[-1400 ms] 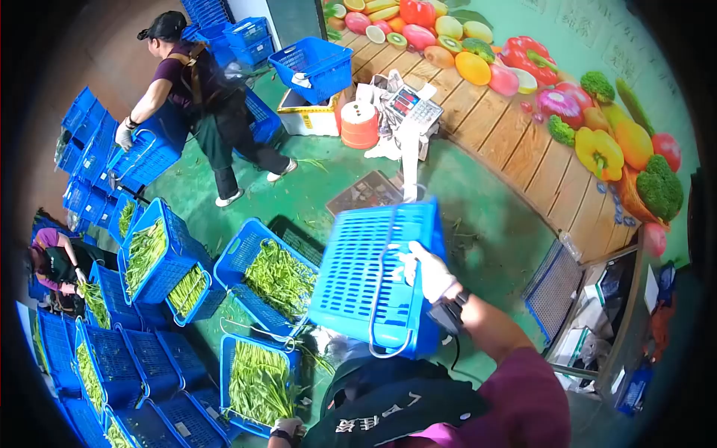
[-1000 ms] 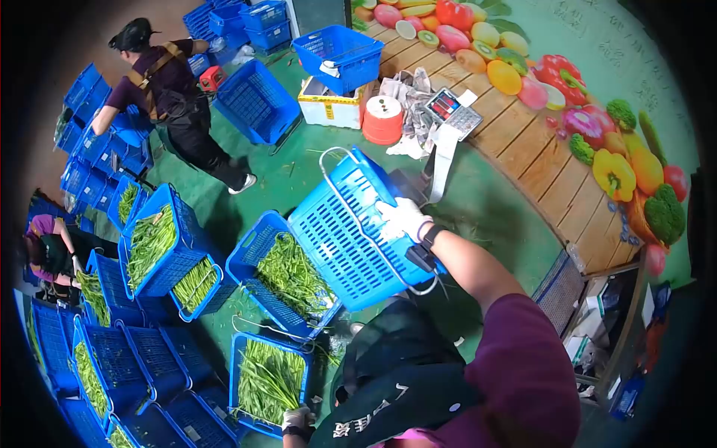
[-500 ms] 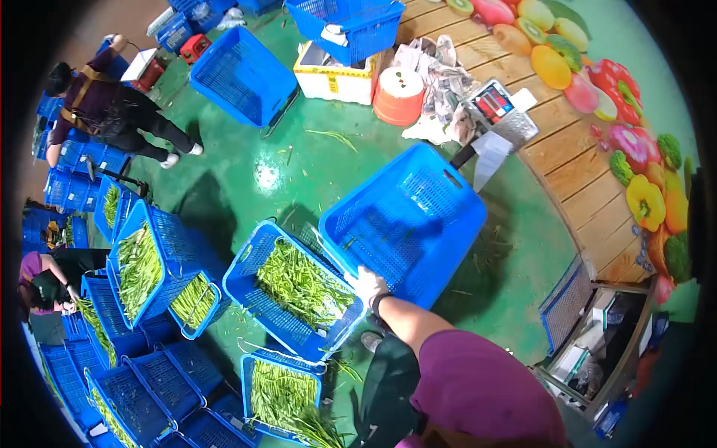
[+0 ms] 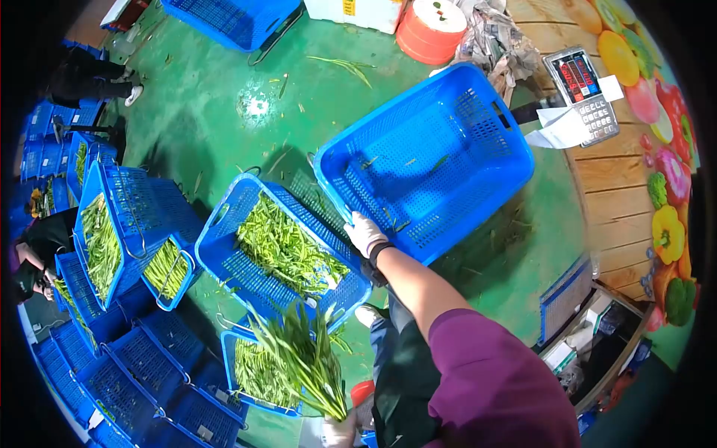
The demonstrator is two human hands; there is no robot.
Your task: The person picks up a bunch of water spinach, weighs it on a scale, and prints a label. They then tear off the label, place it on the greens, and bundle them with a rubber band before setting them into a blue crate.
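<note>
My right hand (image 4: 364, 233), in a white glove with a black band at the wrist, is closed on the near-left rim of a large blue plastic basket (image 4: 418, 160). Only a few scraps of green lie inside that basket. Low in the view, my gloved left hand (image 4: 340, 431) grips the stem ends of a bunch of leafy greens (image 4: 302, 358), its leaves fanning upward. The bunch hangs over a smaller blue basket of greens (image 4: 258, 373). Just beyond, another blue basket (image 4: 216, 250) contains loose cut greens (image 4: 287, 250).
Blue baskets of stems (image 4: 104, 239) and stacked baskets (image 4: 134, 366) line the left, where two people are partly visible. A digital scale (image 4: 586, 97) with paper on it stands at upper right. A red-orange tub (image 4: 431, 33) and a wooden-framed cart (image 4: 597, 343) are also there.
My left hand has come into view with the bunch of greens, lifted over the small basket. My right hand stays on the large basket's rim. The camera view has shifted.
</note>
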